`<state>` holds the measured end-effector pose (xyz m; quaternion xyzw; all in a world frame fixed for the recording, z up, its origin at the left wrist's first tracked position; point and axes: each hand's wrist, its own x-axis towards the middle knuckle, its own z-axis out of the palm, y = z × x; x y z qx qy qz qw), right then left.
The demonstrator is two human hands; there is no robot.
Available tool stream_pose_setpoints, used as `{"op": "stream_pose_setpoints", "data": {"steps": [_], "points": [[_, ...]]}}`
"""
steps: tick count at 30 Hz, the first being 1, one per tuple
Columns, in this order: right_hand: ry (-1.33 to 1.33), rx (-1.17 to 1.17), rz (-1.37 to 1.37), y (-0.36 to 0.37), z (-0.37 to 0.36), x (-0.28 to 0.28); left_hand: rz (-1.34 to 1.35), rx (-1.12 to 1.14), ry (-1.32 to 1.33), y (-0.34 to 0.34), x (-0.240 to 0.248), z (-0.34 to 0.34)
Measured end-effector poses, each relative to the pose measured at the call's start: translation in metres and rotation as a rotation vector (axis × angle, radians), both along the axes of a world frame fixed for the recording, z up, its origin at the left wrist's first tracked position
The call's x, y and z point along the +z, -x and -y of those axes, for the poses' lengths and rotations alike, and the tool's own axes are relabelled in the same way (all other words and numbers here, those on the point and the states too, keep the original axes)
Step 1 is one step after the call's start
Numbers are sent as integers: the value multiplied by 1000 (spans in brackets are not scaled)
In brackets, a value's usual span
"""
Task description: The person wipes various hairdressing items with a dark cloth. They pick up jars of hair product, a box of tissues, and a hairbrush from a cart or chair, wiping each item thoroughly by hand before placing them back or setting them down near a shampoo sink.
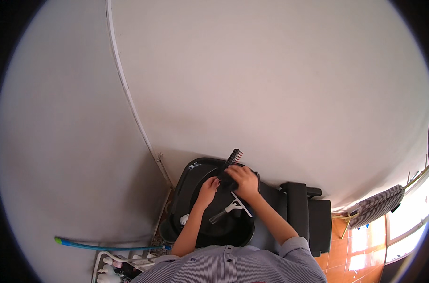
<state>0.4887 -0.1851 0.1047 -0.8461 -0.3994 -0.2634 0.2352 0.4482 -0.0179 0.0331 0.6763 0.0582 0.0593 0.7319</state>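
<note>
A black hairbrush (233, 156) with reddish-tipped bristles slants up over the far rim of a black basin (181, 186). My left hand (208, 191) is closed around its lower end. Bent over the brush from the right is my right hand (244, 181), its fingers curled and slightly blurred. Something dark lies under that palm, and I cannot make it out. Inside the basin, below my hands, a small squeegee (233, 206) with a white head and dark handle lies at an angle. A crumpled white piece (184, 219) sits near the basin's left side, beside my left forearm.
A black padded chair (297, 212) adjoins the basin on the right. Pale walls (271, 94) stand close behind and to the left. A blue pole (106, 247) and a white rack (100, 259) with bottles are at lower left; a striped cloth (379, 207) hangs at right.
</note>
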Motion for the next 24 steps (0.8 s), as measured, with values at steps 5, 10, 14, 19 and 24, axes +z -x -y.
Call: {"op": "stream_pose_setpoints", "data": {"steps": [5, 10, 14, 19, 24], "points": [[-210, -335, -48, -38, 12, 16, -1, -66, -151, 0, 6, 10], [15, -72, -24, -5, -10, 14, 175, 90, -210, -4, -5, 4], [37, -89, -65, -2, -10, 13, 123, 73, -220, 3, 9, 2], [-229, -416, -16, -48, 4, 39, 186, 47, -274, 8, 10, 10], [70, -72, 54, 0, -17, 18, 223, 102, -208, 6, -1, 3]]}}
